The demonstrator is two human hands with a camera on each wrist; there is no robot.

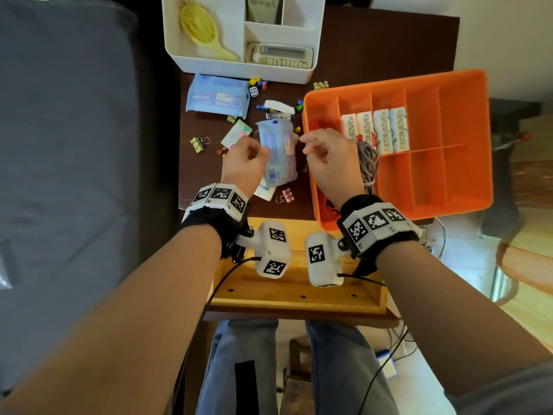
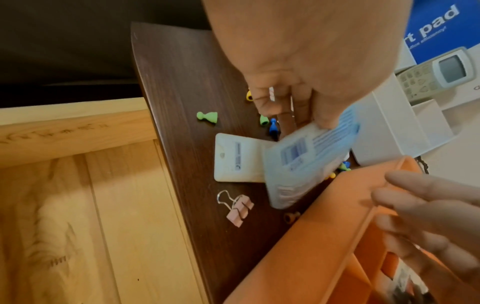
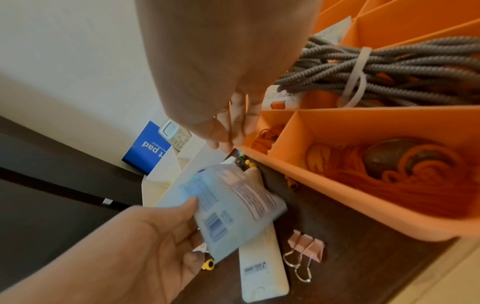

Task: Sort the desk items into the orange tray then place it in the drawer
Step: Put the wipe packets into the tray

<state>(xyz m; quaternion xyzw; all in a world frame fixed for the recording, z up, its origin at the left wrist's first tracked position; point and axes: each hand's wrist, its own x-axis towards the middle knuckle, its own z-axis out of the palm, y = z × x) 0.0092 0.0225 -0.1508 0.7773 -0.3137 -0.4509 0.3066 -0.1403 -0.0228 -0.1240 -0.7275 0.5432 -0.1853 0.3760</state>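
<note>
A pale blue tissue packet (image 1: 276, 154) is pinched in the left hand (image 1: 244, 163), raised off the desk (image 1: 374, 52) beside the orange tray (image 1: 466, 85), presumably for transfer, while the right hand (image 1: 327, 158) is held loosely curled and empty.

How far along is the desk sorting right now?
Partly done. The orange tray already holds four tissue packs, a grey cord and orange string. The left hand grips a blue tissue packet; the right hand hovers beside it. Binder clips, game pawns and a wipes pack remain on the desk; the drawer waits open.
</note>
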